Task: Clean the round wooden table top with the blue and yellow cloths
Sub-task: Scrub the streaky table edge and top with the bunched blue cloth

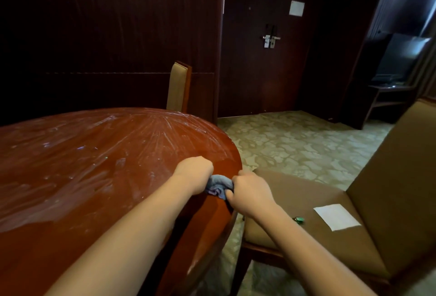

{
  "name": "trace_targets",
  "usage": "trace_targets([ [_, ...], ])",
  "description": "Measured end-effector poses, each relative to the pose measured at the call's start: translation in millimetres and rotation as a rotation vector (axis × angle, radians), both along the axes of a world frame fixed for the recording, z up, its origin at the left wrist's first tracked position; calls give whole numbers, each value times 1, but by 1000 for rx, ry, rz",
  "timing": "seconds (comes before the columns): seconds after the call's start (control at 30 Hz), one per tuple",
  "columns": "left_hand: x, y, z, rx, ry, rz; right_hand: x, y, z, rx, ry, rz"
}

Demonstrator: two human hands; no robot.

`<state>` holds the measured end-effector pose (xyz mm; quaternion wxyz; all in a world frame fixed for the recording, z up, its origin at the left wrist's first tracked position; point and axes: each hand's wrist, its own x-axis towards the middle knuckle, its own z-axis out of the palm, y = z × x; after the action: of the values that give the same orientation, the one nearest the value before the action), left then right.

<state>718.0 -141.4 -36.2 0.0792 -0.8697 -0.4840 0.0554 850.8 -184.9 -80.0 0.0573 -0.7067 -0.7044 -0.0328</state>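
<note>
So I've got both hands bunched on the blue cloth (219,187) right at the 4 o'clock edge of the round wooden worktop (94,166). My left hand (194,173) is curled tight round one end of it, my right hand (251,193) fisted round the other, cloth scrunched between them. Top's covered in whitish streaks. Off at 3 o'clock there's a tan chair (354,225) with a white paper (337,216) and a small green thing (299,219) on the seat. Can't see a yellow cloth.
</note>
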Motion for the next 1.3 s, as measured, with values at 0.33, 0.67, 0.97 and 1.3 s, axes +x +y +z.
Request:
trace_targets([
  [0.33, -56, -66, 7, -6, 136, -42, -34, -37, 3, -34, -21, 154],
  [0.67, -96, -89, 1, -19, 159, 78, -72, -44, 2, 61, 75, 424],
  [0.97, -132, -40, -12, -9, 1, 206, -102, 10, 11, 45, 29, 396],
  [1.3, -154, -27, -3, -72, 54, 48, -106, 10, 20, -123, 13, 500],
])
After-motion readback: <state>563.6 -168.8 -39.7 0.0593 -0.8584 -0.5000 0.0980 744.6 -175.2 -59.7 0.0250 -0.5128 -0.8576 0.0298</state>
